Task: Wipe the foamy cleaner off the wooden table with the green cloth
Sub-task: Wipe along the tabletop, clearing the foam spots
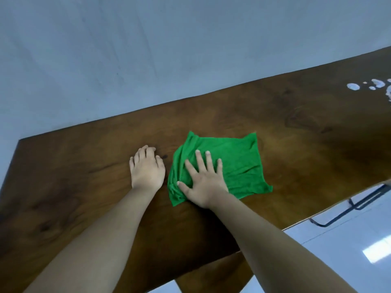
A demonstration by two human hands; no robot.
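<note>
A green cloth (237, 161) lies spread on the dark wooden table (84, 176), bunched along its left side. My right hand (203, 180) presses flat on the cloth's left part with fingers apart. Beside the cloth, my left hand (147, 167) rests on bare wood with its fingers curled down and nothing in it. White foamy blobs of cleaner (374, 85) sit far off at the table's upper right, well apart from the cloth.
A pale wall (148, 49) runs behind the table's far edge. At the lower right is a glossy white floor (349, 240) with a dark metal frame (349, 210) under the table's near edge. A wooden table leg (211, 275) shows below.
</note>
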